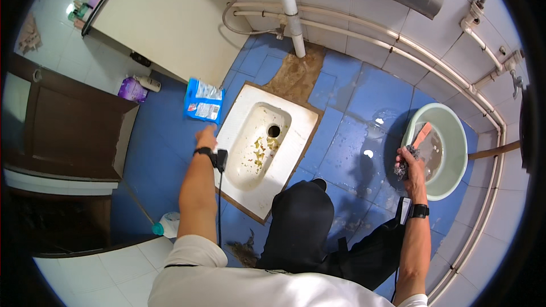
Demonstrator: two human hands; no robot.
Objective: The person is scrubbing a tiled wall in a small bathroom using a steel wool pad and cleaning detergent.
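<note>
Over the blue floor at the left, a blue plastic packet (204, 100) with printed white panels appears slightly blurred. My left hand (206, 137) grips its lower edge, with the fingertips partly hidden. Beside that hand lies a white ceramic squat toilet (239, 111), set into the floor, with yellow-green and reddish scraps around its dark drain hole. My right hand (411, 166) is closed around a grey steel-wool scourer (402, 170) at the near rim of a pale green basin (458, 157). A flat orange handle (422, 134) extends beyond the scourer; whether they are joined is unclear. Murky water covers the basin's bottom.
Wet blue tiles (358, 140) lie between toilet and basin. White pipes (349, 32) run along the wall. A pale cabinet panel (170, 21), a purple pouch (131, 89) and a brown door (76, 119) are left. A white bottle (171, 224) stands near my left elbow.
</note>
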